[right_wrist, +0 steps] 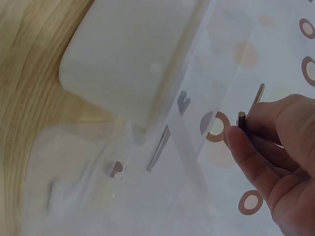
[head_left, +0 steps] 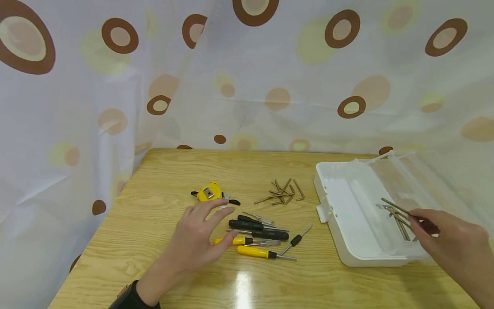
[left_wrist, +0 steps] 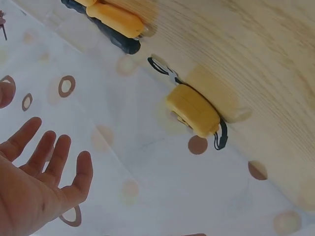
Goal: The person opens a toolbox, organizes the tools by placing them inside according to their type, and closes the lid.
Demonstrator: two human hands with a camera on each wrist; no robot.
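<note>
On my feed the R hand (head_left: 453,236) had thumb & fingers pinched on at least one hex key (head_left: 394,205), over the R side of the white box (head_left: 326,234), more keys (head_left: 401,227) just below. I saw the L hand (head_left: 198,236) loosely spread, gripping nothing, by the screwdrivers (head_left: 270,234) & tape measure (head_left: 210,192); couldn't tell if its thumb touched a handle. A key pile (head_left: 283,195) lay btwn tape & box.

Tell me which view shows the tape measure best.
The left wrist view: the tape measure looks largest there, its yellow body uncovered. The head view shows it smaller, near the left hand's fingertips. The right wrist view does not show it.
</note>
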